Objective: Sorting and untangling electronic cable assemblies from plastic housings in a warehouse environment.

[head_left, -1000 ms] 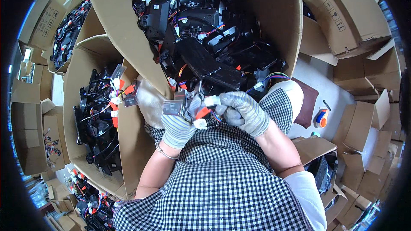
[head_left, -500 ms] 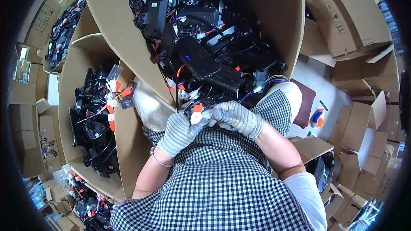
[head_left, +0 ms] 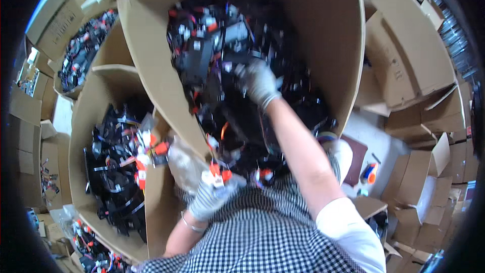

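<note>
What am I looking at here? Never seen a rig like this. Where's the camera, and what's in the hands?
No machine: it's a person working by hand in striped gloves. The view comes from the left of two fisheye cameras worn on the head, looking down, so straight edges bend near the rim. Picture left is the person's left.

The left hand holds orange and white connectors in front of the checked apron. The right hand is inside a big cardboard box, over black parts; it's blurred, so I can't tell whether it grips anything. A second box on the left holds similar parts.
</note>
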Demonstrator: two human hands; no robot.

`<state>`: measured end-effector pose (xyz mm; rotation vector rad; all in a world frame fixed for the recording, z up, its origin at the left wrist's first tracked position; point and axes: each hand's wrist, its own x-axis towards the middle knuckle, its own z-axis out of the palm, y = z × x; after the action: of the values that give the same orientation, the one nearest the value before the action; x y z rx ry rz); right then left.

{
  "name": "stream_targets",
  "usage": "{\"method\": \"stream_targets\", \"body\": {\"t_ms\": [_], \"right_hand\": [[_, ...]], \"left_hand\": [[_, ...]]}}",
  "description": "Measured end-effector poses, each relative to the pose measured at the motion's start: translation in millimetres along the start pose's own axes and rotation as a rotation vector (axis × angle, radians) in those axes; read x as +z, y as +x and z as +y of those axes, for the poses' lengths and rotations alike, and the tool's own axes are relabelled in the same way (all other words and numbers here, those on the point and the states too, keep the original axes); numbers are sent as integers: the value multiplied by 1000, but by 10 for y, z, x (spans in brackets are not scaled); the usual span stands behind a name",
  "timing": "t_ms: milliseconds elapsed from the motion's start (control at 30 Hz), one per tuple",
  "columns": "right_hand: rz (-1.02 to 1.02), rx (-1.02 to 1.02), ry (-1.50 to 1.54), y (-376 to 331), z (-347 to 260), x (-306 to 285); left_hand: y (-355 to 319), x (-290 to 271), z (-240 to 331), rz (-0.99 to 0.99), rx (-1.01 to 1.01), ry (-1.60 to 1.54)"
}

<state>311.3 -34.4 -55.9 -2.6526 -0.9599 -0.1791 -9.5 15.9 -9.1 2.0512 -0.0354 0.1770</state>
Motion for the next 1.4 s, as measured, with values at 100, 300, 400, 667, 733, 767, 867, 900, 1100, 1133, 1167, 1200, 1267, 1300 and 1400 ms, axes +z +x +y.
{"method": "stream_targets", "body": {"t_ms": [100,300,400,667,733,767,867,900,1100,1133,1167,1200,1267,1300,1400], "right_hand": [[24,5,25,-270,-578,64],[-288,-10,502,-647,-290,-333],[-168,-129,670,-1121,-347,-718],[-293,-607,357,-2296,-642,-896],[-306,-604,445,-2508,-576,-679],[-307,-608,443,-2532,-563,-665],[-340,-640,344,-2589,-492,-576],[-356,-795,355,-2526,-370,-567],[-2,148,1718,-2148,-402,-2045],[-91,163,1507,-2062,-363,-2099],[-114,126,1455,-2024,-371,-2081],[-163,167,1432,-2026,-397,-2042],[-322,226,1459,-2038,-469,-2141],[-271,230,1437,-2033,-510,-2063],[-342,194,1404,-1981,-497,-1881]], "left_hand": [[-434,61,-466,-103,-941,-1563],[-319,95,240,-46,-435,-763],[-266,125,416,95,-379,-1001],[9,290,33,323,-263,-1121],[5,207,281,337,-258,-1207],[-32,251,275,341,-255,-1208],[-126,344,257,476,-272,-1309],[-144,347,238,476,-278,-1307],[-192,244,352,432,-251,-1173],[-139,244,306,393,-195,-1152],[-68,252,240,351,-148,-1134],[7,256,251,408,-180,-1034],[168,197,111,433,-131,-582],[185,165,4,388,-42,-238],[271,157,234,467,-43,-200]]}}
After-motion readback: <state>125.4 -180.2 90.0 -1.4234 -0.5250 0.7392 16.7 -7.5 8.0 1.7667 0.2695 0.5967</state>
